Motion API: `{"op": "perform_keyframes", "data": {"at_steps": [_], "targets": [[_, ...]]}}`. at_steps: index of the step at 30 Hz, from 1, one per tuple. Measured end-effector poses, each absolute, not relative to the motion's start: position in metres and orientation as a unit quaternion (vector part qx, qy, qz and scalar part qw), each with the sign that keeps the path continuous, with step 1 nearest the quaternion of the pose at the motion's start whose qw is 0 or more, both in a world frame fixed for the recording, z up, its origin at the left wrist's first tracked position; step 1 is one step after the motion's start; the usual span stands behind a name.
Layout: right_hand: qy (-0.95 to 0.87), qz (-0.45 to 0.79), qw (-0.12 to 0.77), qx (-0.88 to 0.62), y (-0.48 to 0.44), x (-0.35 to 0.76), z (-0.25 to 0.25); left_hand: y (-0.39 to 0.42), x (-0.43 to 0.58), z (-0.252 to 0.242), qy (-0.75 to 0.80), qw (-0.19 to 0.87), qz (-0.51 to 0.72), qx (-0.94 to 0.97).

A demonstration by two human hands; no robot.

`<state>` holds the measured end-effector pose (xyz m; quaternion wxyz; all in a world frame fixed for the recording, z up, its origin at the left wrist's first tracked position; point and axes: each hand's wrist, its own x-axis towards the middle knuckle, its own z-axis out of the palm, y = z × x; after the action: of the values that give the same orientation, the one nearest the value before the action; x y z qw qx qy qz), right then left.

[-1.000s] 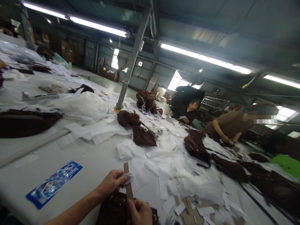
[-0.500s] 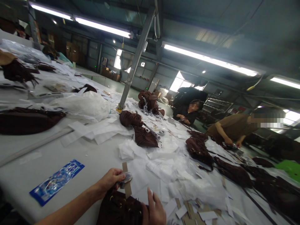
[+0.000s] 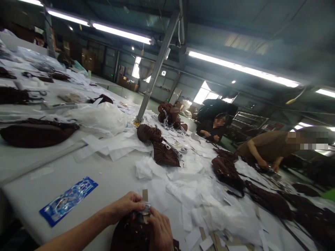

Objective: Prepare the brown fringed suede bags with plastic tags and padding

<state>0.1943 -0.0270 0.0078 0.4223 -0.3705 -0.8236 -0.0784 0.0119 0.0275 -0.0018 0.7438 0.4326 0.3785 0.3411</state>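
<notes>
At the bottom middle, a dark brown leather bag (image 3: 131, 232) with gold eyelets sits right in front of me. My left hand (image 3: 128, 207) is closed, pinching a small shiny clear-wrapped piece (image 3: 146, 208) above the bag's mouth. A grey-brown cardboard strip (image 3: 144, 195) sticks up behind that piece. My right hand (image 3: 161, 228) lies over the bag's right side, its fingertips curled against the same shiny piece. Part of the bag is hidden under my right hand, and the wrapped piece is too small to name.
A blue printed packet (image 3: 69, 201) lies to the left on the white table (image 3: 104, 184). White paper sheets (image 3: 188, 190) and cardboard scraps (image 3: 214, 240) spread to the right. More brown bags (image 3: 166, 153) lie beyond, near a metal post (image 3: 157, 66). Two people work across the table.
My right hand has moved up and left from the bag's side to the shiny piece, its fingers now curled. The left hand still holds that piece; the view has shifted slightly.
</notes>
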Motion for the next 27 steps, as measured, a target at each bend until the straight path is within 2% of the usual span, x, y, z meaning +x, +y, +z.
{"op": "perform_keyframes", "data": {"at_steps": [13,18,23,27], "targets": [[-0.813,-0.079,0.429,-0.386,-0.027,0.193,0.001,0.028,0.013,0.000,0.384,0.739,0.339,0.438],[-0.788,-0.059,0.456,-0.409,-0.027,0.192,0.002,0.028,0.015,0.001,0.385,0.724,0.336,0.463],[-0.713,0.079,0.475,-0.510,-0.023,0.194,-0.004,0.020,0.023,0.008,0.370,0.696,0.331,0.518],[-0.645,0.246,0.436,-0.577,-0.023,0.194,-0.003,0.011,0.027,0.016,0.354,0.667,0.332,0.565]]}}
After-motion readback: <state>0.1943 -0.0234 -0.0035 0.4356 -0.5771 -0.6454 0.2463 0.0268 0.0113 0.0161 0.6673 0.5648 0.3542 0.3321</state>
